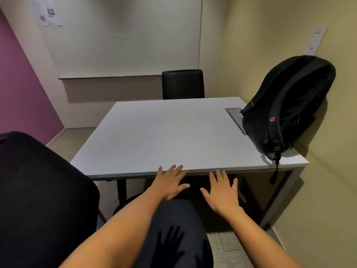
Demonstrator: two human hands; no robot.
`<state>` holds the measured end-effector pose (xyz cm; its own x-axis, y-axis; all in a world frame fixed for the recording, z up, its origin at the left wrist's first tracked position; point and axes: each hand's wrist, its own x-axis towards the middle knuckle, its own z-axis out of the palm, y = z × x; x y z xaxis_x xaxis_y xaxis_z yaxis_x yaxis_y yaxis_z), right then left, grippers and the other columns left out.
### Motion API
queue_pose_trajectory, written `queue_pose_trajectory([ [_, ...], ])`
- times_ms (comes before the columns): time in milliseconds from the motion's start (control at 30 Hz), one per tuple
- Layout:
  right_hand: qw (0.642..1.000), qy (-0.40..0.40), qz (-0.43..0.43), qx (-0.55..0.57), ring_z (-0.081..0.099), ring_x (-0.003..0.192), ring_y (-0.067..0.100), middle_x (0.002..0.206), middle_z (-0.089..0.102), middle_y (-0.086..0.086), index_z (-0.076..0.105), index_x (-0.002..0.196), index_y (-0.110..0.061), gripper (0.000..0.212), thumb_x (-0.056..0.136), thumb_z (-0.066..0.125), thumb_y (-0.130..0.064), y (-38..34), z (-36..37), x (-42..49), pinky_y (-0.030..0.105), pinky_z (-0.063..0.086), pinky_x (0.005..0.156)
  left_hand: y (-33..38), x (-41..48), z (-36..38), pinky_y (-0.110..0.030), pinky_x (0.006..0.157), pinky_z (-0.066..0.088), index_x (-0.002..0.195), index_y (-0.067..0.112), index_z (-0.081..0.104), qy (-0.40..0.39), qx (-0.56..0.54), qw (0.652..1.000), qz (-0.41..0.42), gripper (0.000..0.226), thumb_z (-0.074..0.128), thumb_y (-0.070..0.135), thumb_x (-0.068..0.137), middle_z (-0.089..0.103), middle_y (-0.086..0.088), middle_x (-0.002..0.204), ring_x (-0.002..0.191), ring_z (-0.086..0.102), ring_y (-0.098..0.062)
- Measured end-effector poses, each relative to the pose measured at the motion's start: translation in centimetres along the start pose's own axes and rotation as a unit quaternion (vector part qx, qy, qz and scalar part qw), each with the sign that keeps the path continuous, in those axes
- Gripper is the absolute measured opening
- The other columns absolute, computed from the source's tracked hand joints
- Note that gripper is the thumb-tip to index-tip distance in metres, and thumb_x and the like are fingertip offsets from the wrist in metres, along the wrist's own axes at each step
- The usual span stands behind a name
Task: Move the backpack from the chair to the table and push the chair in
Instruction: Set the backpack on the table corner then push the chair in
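Both hands hover spread and empty above the dark chair back: the left hand near the table's front edge, the right hand, with a gold ring on one finger, just beside it, neither gripping anything. Largest item: the pale grey rectangular table, its top bare apart from the load at its right side. Next, the black fabric-backed chair directly below the hands, its seat seemingly tucked beneath the table, so the push-in step looks done or nearly done; the open palms suggest release rather than a fresh grasp. A second black chair stands at the left, and a third black chair sits at the far side. The black rounded nylon backpack rests upright on the table's right edge, leaning on the yellowish wall, which probably props it; one strap hangs over the table edge. Whether it is zipped, or what it holds, cannot be told. Smallest: a recessed grey cable hatch, partly covered by the backpack, contents unseen.
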<state>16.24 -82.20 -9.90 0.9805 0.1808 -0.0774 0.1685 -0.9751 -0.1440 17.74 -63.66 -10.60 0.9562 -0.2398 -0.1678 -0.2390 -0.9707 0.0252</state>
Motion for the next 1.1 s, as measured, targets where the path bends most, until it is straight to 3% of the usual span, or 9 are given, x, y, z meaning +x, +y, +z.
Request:
queue_pose_trajectory([
  [467, 0.997, 0.011, 0.072, -0.011, -0.003, 0.143, 0.024, 0.157, 0.004, 0.006, 0.009, 0.148, -0.019, 0.065, 0.095, 0.028, -0.053, -11.5, 1.5, -11.0, 0.053, 0.002, 0.112, -9.0, -9.0, -0.7, -0.055, 0.114, 0.002, 0.149, 0.026, 0.007, 0.009, 0.052, 0.994, 0.098, 0.062, 0.021, 0.055, 0.095, 0.004, 0.000, 0.158, 0.144, 0.001, -0.019],
  [767, 0.992, 0.052, 0.113, 0.013, 0.000, 0.143, 0.023, 0.157, 0.007, 0.006, 0.011, 0.147, -0.020, 0.065, 0.095, 0.028, -0.054, -19.0, 1.6, -16.9, 0.053, 0.004, 0.112, -14.6, -16.1, -3.2, -0.054, 0.113, 0.005, 0.149, 0.025, 0.009, 0.032, 0.121, 0.986, 0.112, 0.063, 0.019, 0.057, 0.095, 0.006, -0.001, 0.158, 0.144, 0.004, -0.021],
  [1100, 0.989, 0.090, 0.095, 0.069, 0.001, 0.143, 0.024, 0.157, 0.005, 0.007, 0.009, 0.148, -0.018, 0.066, 0.095, 0.031, -0.052, -31.4, 0.0, -19.3, 0.047, 0.008, 0.114, -23.3, -24.6, -7.2, -0.051, 0.113, 0.010, 0.149, 0.027, 0.006, 0.043, 0.167, 0.978, 0.119, 0.064, 0.017, 0.058, 0.094, 0.004, 0.001, 0.158, 0.144, 0.006, -0.022],
])
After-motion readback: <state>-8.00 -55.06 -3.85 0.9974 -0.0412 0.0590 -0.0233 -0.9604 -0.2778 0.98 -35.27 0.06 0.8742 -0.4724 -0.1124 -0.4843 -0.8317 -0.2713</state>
